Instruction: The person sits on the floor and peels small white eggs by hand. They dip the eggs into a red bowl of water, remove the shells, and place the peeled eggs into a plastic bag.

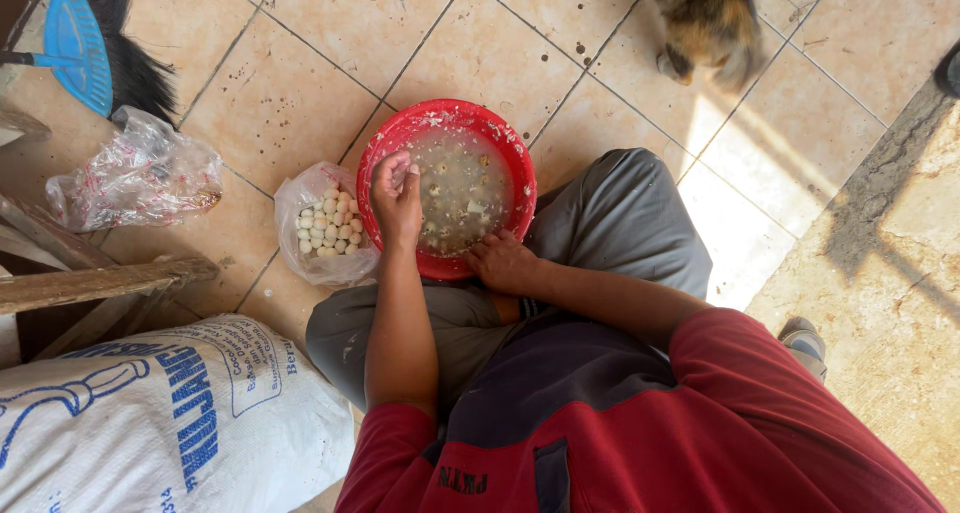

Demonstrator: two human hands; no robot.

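Head view: red basin (392,145) of cloudy water and shell scraps sits on the tiled floor (300,93); left hand (397,199) pinches something small over it, seemingly peeling; right hand (503,263) grips its near rim; bag of peeled white pieces (325,223) lies just left of it.

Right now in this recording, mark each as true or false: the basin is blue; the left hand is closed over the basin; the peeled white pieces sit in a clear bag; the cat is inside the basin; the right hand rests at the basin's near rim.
1. The round red plastic basin is blue. False: it is red.
2. The left hand is closed above the cloudy water. True.
3. Small white peeled pieces lie in a clear plastic bag. True.
4. The calico cat sits inside the basin. False: it stands on the tiles beyond it.
5. The right hand rests at the near rim. True.
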